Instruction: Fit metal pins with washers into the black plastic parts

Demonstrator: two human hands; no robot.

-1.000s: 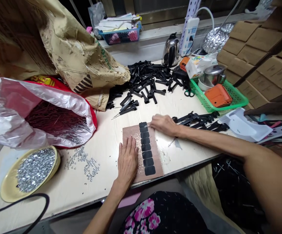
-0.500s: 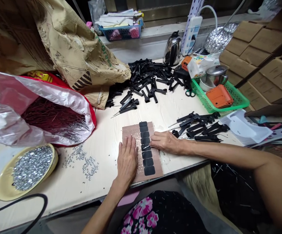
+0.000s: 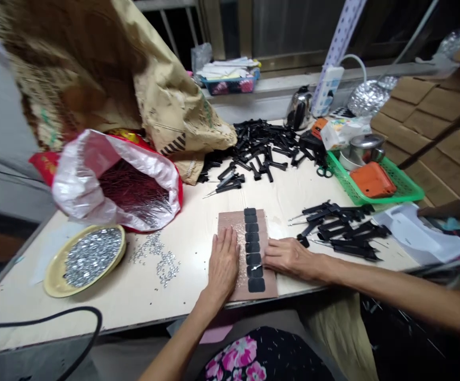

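My left hand lies flat, fingers together and stretched out, on the left part of a brown board. A strip of black rounded pads runs down the board's right half. Pale grains are scattered beside my left fingers. My right hand rests at the board's right edge with its fingers pinched together. A thin silver metal pin lies over a pad near the strip's close end, right by the right fingertips. The fingers hide its other end.
Left stand a yellow bowl of small metal pieces and a bag of thin rods. Loose metal pieces lie between bowl and board. Black handled parts lie right, more behind. A green basket stands back right.
The camera has turned, so the table shows further right and lower. My right hand and the silver pin have moved along the strip toward me. My left hand stays flat on the board.
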